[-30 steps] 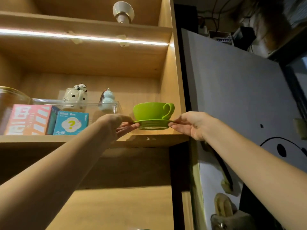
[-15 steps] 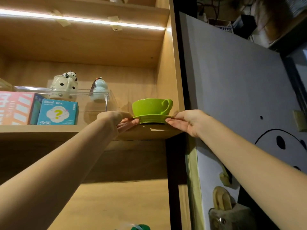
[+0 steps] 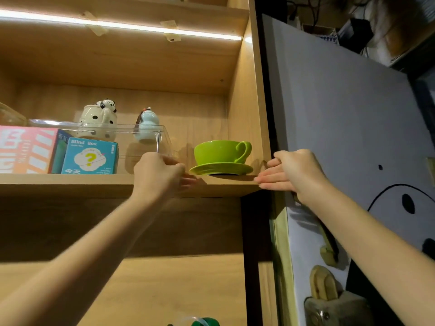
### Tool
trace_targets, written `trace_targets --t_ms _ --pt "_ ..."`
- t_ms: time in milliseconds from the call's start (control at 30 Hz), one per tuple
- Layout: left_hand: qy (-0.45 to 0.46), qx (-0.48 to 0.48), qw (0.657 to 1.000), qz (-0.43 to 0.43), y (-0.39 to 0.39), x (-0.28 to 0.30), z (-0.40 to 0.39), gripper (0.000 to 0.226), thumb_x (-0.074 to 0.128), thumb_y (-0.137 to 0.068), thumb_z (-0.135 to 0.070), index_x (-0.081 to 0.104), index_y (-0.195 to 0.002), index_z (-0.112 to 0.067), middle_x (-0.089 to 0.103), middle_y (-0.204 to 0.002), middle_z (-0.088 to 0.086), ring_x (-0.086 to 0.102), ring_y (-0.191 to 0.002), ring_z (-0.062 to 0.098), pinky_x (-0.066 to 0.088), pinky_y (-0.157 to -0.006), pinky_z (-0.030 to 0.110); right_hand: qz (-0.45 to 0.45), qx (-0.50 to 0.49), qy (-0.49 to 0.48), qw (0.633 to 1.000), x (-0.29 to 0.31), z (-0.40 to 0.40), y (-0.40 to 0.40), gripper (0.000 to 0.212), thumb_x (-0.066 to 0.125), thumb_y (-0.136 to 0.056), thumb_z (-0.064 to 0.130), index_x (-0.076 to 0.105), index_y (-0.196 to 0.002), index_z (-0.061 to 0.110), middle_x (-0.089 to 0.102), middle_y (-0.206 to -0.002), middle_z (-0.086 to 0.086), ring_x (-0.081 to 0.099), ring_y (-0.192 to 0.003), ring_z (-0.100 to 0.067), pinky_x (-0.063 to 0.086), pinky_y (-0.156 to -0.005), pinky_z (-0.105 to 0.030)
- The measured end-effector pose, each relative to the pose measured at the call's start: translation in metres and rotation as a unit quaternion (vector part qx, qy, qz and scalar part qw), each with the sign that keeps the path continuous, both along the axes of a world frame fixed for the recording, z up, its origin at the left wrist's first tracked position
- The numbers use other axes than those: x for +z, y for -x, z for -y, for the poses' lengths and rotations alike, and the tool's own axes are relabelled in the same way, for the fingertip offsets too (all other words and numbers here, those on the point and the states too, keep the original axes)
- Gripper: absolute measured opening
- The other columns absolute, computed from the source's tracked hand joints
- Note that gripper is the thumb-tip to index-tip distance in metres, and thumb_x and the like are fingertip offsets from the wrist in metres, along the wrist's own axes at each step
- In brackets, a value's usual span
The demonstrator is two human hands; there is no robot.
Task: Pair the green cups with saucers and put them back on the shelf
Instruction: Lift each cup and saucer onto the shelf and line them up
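A green cup (image 3: 220, 151) stands upright on a green saucer (image 3: 221, 169), handle to the right. The pair rests on the wooden shelf (image 3: 70, 184) at its right end, close to the side wall. My left hand (image 3: 160, 175) is just left of the saucer, fingers loose, apart from its rim. My right hand (image 3: 292, 171) is just right of the saucer at the shelf's front corner, fingers spread and holding nothing.
Left of the cup stands a clear plastic bin (image 3: 150, 142) holding a panda jar (image 3: 98, 121) and a pale blue gourd bottle (image 3: 147, 128). A teal "Blind Box" carton (image 3: 90, 156) and a pink box (image 3: 26, 149) sit in front. A grey board (image 3: 341, 114) is on the right.
The cup and saucer went from being held at the shelf's edge to resting on the shelf. Both hands have let go and drawn slightly away.
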State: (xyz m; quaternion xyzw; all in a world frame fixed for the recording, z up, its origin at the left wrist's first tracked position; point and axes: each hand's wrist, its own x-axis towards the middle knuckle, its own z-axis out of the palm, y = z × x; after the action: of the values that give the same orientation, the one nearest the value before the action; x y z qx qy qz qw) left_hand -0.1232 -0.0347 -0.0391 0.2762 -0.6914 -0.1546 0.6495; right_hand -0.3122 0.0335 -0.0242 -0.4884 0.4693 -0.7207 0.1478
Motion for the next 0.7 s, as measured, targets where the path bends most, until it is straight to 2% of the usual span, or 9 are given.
trace_targets --t_ms 33,67,100,133,167,233,300,500,700 --pt "0.085 0.096 0.991 0.023 0.001 -0.009 0.0 0.031 0.052 -0.088 -0.008 0.058 -0.116 0.002 0.068 -0.107 0.018 0.071 -0.082 0.018 0.056 -0.08 0.028 -0.077 -0.08 0.059 0.992 -0.012 0.001 0.003 0.031 0.037 -0.096 0.017 0.058 -0.111 -0.001 0.068 -0.089 -0.02 0.069 -0.075 -0.028 0.059 -0.068 -0.038" --pt "0.171 0.159 0.969 0.078 0.003 -0.02 0.001 0.039 0.052 -0.088 -0.011 0.052 -0.126 -0.006 0.06 -0.126 0.012 0.063 -0.108 0.019 0.044 -0.096 0.027 -0.16 -0.135 0.11 0.972 -0.024 0.0 0.002 0.03 0.036 -0.096 0.018 0.058 -0.113 0.007 0.069 -0.099 -0.015 0.068 -0.085 -0.024 0.057 -0.077 -0.038" --pt "0.227 0.197 0.943 0.142 0.006 -0.032 0.0 0.05 0.05 -0.088 -0.015 0.04 -0.137 -0.012 0.044 -0.143 0.006 0.046 -0.128 0.018 0.03 -0.107 0.026 -0.245 -0.16 0.137 0.946 -0.037 0.0 -0.001 0.033 0.035 -0.097 0.021 0.053 -0.124 0.015 0.065 -0.113 -0.006 0.063 -0.097 -0.015 0.053 -0.086 -0.034" --pt "0.248 0.203 0.926 0.198 0.009 -0.04 0.001 0.061 0.048 -0.088 -0.022 0.024 -0.144 -0.017 0.023 -0.154 0.001 0.025 -0.14 0.014 0.017 -0.112 0.024 -0.313 -0.151 0.132 0.928 -0.047 0.004 -0.003 0.038 0.033 -0.097 0.023 0.041 -0.135 0.022 0.054 -0.124 0.006 0.054 -0.106 -0.004 0.046 -0.093 -0.027" --pt "0.259 0.212 0.91 0.246 0.013 -0.045 0.003 0.07 0.043 -0.087 -0.031 0.006 -0.146 -0.021 0.004 -0.157 -0.004 0.006 -0.144 0.011 0.005 -0.116 0.024 -0.366 -0.134 0.107 0.915 -0.053 0.012 -0.004 0.045 0.031 -0.098 0.025 0.027 -0.142 0.026 0.045 -0.132 0.009 0.042 -0.115 0.003 0.038 -0.101 -0.024" --pt "0.258 0.254 0.881 0.306 0.02 -0.05 0.015 0.078 0.026 -0.081 -0.047 -0.018 -0.141 -0.025 -0.018 -0.153 -0.007 -0.015 -0.142 0.007 -0.01 -0.115 0.027 -0.443 -0.148 0.071 0.881 -0.06 0.028 0.0 0.053 0.03 -0.098 0.029 0.006 -0.145 0.031 0.016 -0.154 0.013 0.008 -0.134 0.006 0.009 -0.116 -0.026" --pt "0.261 0.277 0.873 0.305 0.021 -0.052 0.022 0.08 0.014 -0.073 -0.053 -0.025 -0.137 -0.026 -0.024 -0.151 -0.007 -0.02 -0.14 0.007 -0.017 -0.111 0.027 -0.484 -0.177 0.055 0.855 -0.06 0.037 0.002 0.057 0.026 -0.097 0.034 -0.006 -0.144 0.032 -0.006 -0.156 0.016 -0.013 -0.134 0.008 -0.011 -0.114 -0.025" --pt "0.259 0.292 0.868 0.307 0.02 -0.052 0.033 0.082 0.01 -0.07 -0.055 -0.022 -0.139 -0.023 -0.022 -0.151 -0.005 -0.02 -0.14 0.01 -0.017 -0.113 0.033 -0.508 -0.214 0.037 0.833 -0.059 0.046 0.002 0.058 0.022 -0.097 0.039 -0.011 -0.143 0.031 -0.011 -0.156 0.013 -0.017 -0.134 0.005 -0.017 -0.113 -0.03" --pt "0.276 0.304 0.855 0.318 0.018 -0.05 0.036 0.082 0.011 -0.071 -0.056 -0.02 -0.139 -0.023 -0.018 -0.151 -0.006 -0.019 -0.139 0.01 -0.018 -0.112 0.035 -0.512 -0.211 0.018 0.832 -0.058 0.05 0.0 0.057 0.021 -0.097 0.038 -0.011 -0.144 0.028 -0.012 -0.157 0.011 -0.017 -0.136 0.003 -0.019 -0.113 -0.035"
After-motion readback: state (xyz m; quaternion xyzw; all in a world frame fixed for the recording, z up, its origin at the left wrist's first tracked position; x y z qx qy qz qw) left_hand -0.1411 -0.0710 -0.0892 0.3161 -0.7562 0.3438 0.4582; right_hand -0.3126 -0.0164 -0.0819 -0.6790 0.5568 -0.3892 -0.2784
